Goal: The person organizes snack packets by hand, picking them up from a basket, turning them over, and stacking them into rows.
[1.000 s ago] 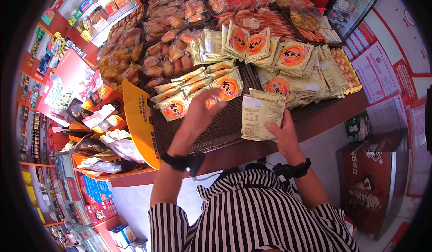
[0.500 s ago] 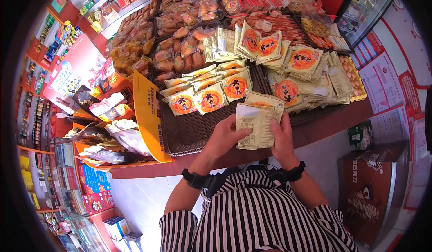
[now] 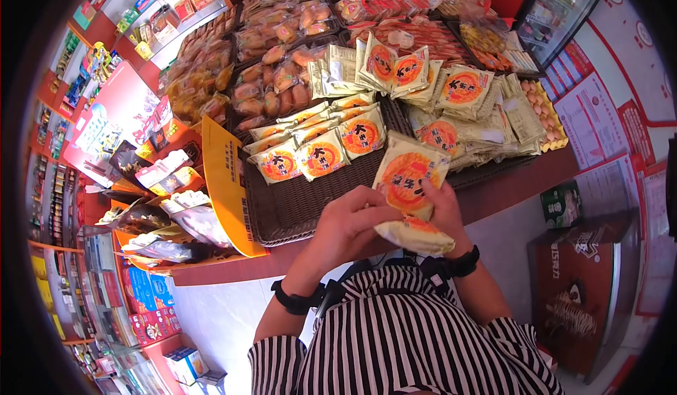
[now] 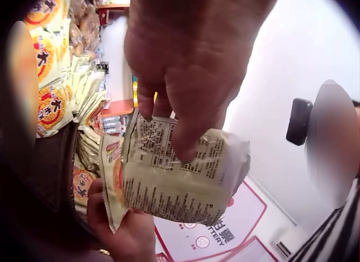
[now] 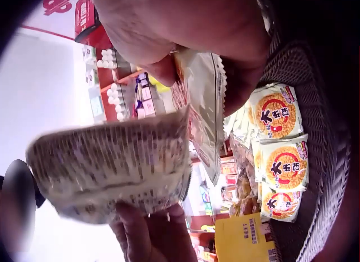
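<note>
Above the counter's front edge, my left hand (image 3: 349, 224) pinches a flat cracker packet (image 3: 416, 238), tilted, with its printed back (image 4: 174, 160) showing in the left wrist view. My right hand (image 3: 449, 220) grips another cracker packet (image 3: 405, 173), its orange round picture facing up. The two packets stand apart at an angle, close together at their lower edges. Behind them, a dark wicker basket (image 3: 285, 208) holds rows of the same packets (image 3: 321, 154), faces up. A looser heap of these packets (image 3: 462, 88) lies to the right.
A yellow display box (image 3: 226, 183) of bagged snacks borders the basket on the left. Trays of wrapped buns (image 3: 271, 88) and red-packed snacks (image 3: 402, 35) fill the back. Eggs (image 3: 539, 109) sit at the right end. A brown box (image 3: 575, 289) stands on the right.
My left hand came back from the basket rows to the stack in my right hand. The stack, earlier back side up, is now parted, one packet in each hand.
</note>
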{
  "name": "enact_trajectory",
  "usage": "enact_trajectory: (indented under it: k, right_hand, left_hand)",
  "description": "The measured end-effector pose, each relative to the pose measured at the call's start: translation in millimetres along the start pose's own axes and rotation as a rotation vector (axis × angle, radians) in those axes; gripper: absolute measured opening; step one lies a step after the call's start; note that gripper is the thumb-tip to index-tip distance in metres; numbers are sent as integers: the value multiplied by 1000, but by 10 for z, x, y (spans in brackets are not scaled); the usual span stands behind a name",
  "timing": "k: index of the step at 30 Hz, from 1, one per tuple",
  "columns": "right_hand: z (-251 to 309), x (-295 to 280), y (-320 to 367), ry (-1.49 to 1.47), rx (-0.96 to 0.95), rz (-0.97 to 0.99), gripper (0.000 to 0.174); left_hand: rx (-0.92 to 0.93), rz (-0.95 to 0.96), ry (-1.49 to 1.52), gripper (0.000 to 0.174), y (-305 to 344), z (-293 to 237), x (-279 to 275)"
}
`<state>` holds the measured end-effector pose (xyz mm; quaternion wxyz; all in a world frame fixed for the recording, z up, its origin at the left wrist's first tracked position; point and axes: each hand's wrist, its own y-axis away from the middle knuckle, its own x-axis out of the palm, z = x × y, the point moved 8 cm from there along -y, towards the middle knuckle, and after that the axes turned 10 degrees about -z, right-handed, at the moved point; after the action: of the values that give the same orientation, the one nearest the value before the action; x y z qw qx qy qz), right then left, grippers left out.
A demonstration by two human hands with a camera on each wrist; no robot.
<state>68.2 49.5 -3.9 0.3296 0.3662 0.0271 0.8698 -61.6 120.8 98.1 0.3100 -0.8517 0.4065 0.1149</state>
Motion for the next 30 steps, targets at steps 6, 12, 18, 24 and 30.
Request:
enact_trajectory:
  k: [6, 12, 18, 24, 30]
  right_hand:
    - [177, -436, -97, -423, 24, -83, 39]
    - [173, 21, 144, -371, 119, 249, 65]
    - [-106, -34, 253, -424, 278, 406, 56]
    - [-107, 90, 334, -215, 269, 437, 52]
    - [-53, 326, 397, 234, 172, 520, 40]
  left_hand:
    - [179, -309, 136, 31, 82, -184, -466]
    - [224, -422, 77, 41, 197, -19, -500]
    - [229, -419, 33, 26, 251, 79, -457]
    - [-67, -355, 291, 27, 282, 286, -279]
    - [-102, -362, 203, 40, 251, 361, -322]
